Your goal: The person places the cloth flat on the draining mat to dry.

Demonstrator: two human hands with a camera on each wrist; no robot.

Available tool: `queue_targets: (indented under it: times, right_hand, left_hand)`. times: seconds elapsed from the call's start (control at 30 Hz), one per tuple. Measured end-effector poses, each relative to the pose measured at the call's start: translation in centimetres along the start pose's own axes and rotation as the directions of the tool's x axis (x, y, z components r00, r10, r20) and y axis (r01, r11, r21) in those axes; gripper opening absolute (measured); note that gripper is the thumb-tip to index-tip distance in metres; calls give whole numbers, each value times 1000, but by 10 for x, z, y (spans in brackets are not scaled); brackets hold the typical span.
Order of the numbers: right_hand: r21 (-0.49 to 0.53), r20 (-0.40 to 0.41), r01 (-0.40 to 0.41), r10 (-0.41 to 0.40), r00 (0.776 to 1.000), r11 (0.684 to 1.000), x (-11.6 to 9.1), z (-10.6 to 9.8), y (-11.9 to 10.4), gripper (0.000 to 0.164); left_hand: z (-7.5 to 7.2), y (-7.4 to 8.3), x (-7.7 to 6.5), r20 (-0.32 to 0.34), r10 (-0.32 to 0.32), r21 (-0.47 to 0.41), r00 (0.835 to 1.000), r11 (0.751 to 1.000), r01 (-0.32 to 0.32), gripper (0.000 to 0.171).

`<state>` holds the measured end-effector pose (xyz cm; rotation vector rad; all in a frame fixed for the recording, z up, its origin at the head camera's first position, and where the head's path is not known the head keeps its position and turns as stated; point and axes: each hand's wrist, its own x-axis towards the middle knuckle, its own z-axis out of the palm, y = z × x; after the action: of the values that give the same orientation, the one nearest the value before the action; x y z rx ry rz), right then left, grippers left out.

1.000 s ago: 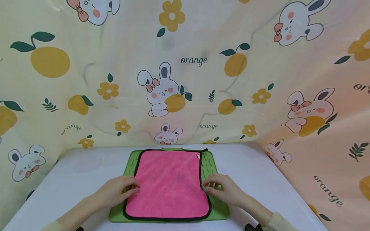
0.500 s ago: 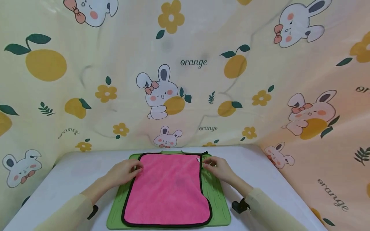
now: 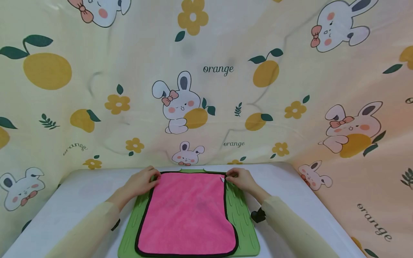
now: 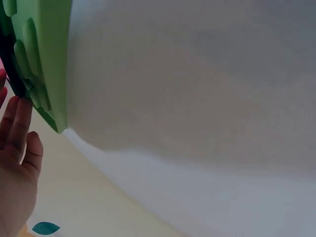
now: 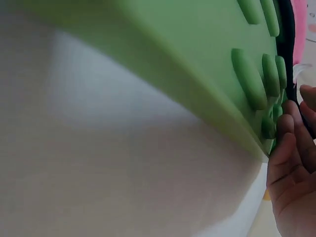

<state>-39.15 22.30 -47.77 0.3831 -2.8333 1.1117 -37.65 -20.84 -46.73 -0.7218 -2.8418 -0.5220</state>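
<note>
A pink cloth [image 3: 190, 211] with a black bound edge lies spread over a green ridged board [image 3: 237, 208] in the head view. My left hand [image 3: 142, 182] pinches the cloth's far left corner, thumb on the pink side. At the far right corner, next to a small white tag [image 3: 222, 179], my right hand [image 3: 242, 179] pinches the black edge. The left wrist view has the left fingers [image 4: 19, 121] at the dark binding beside the board's ridges. In the right wrist view the right fingers [image 5: 289, 131] meet at the binding, partly cut off by the frame.
The board rests on a white table [image 3: 93, 193]. Behind and at both sides hangs a patterned curtain [image 3: 219, 96] with rabbits, oranges and flowers. Dark straps with small devices [image 3: 258, 215] sit at both wrists.
Both hands have moved away from me along the cloth's sides, from its middle to its far corners, and now pinch there. The cloth still lies on the board.
</note>
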Motion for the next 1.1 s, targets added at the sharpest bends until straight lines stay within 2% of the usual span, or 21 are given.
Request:
queue_targets:
  times: [0.23, 0.4, 0.77, 0.97, 1.1]
  right_hand:
    - [30, 28, -48, 47, 999, 998, 3, 6, -4, 18]
    - [56, 28, -69, 67, 997, 996, 5, 10, -8, 17]
    - [48, -25, -86, 87, 996, 995, 15, 8, -9, 17]
    - [47, -43, -84, 86, 995, 995, 19, 7, -5, 16]
    - [6, -43, -81, 81, 996, 997, 20, 8, -2, 15]
  left_hand:
    - [5, -1, -1, 66, -84, 1, 994, 996, 84, 26]
    - [5, 0, 0, 88, -117, -34, 989, 992, 120, 25]
    - [3, -2, 8, 76, -57, -199, 996, 977, 71, 16]
    - [3, 0, 9, 50, -53, -216, 997, 974, 63, 14]
    - [4, 0, 8, 49, -58, -209, 997, 976, 67, 16]
